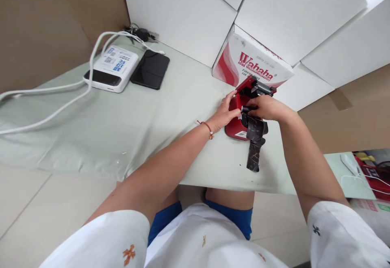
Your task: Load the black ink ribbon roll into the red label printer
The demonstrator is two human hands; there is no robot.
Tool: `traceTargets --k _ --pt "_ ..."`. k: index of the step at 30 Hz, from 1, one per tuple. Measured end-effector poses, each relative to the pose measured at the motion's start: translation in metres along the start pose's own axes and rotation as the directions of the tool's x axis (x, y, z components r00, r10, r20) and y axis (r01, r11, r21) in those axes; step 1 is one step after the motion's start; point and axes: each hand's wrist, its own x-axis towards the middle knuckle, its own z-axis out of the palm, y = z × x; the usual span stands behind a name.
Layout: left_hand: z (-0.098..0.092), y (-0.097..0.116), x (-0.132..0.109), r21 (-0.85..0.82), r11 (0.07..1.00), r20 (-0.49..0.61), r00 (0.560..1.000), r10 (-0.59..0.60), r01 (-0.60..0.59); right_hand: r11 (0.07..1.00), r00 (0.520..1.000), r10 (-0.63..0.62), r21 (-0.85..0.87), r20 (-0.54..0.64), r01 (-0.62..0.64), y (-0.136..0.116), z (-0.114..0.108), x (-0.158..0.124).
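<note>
On the table stands a small red device (233, 128), its lid (245, 84) raised at the back; it resembles a label printer. My left hand (224, 113) grips its left side, with the thumb reaching over the rim near a black roll (245, 109). The fingers of my right hand (268, 107) are closed on that roll inside the body, and partly hide it. A crinkled black strip (254, 150) hangs over the front of the device onto the tabletop.
Behind the device leans a red and white Wahaha box (254, 62). On the left lie a white power bank (113, 68) with white cables (91, 64), a black phone (150, 69) and keys (140, 33). White panels and brown cardboard (350, 109) border the table.
</note>
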Motion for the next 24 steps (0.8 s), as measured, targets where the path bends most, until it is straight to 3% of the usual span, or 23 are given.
traceTargets --k 5,10,12,14,16,18,20,21,24 --pt "0.0 0.001 0.0 -0.013 1.0 -0.003 1.0 -0.004 0.004 0.99 0.996 -0.087 0.112 0.029 0.083 0.007 0.011 0.014" --pt "0.001 0.002 -0.001 -0.008 1.0 -0.021 1.0 -0.017 0.017 0.993 0.993 -0.114 0.036 0.045 0.112 0.0 0.017 0.012" --pt "0.001 0.003 -0.001 -0.01 1.0 -0.025 0.999 -0.021 0.021 0.994 0.994 -0.105 0.036 -0.01 0.105 -0.005 0.011 -0.003" --pt "0.002 0.004 -0.002 -0.015 1.0 -0.023 0.999 -0.023 0.023 0.989 0.984 -0.077 0.114 -0.159 0.096 -0.009 0.002 -0.022" --pt "0.002 0.005 -0.002 -0.02 0.999 -0.018 0.999 -0.026 0.026 0.972 0.915 -0.003 0.214 -0.402 0.098 -0.009 -0.006 -0.038" --pt "0.002 0.005 -0.003 -0.027 0.999 -0.014 0.999 -0.034 0.034 0.967 0.765 0.067 0.231 -0.64 0.108 -0.004 -0.008 -0.043" --pt "0.002 0.005 -0.004 -0.038 0.999 -0.015 0.999 -0.038 0.038 0.979 0.634 0.056 0.167 -0.771 0.115 0.004 -0.001 -0.039" --pt "0.001 0.006 -0.004 -0.045 0.998 -0.015 0.999 -0.036 0.036 0.983 0.615 0.032 0.135 -0.788 0.122 0.008 0.005 -0.036" --pt "0.001 0.005 -0.004 -0.057 0.998 -0.006 1.0 -0.025 0.025 0.978 0.657 -0.007 0.133 -0.754 0.163 0.018 0.029 -0.032"
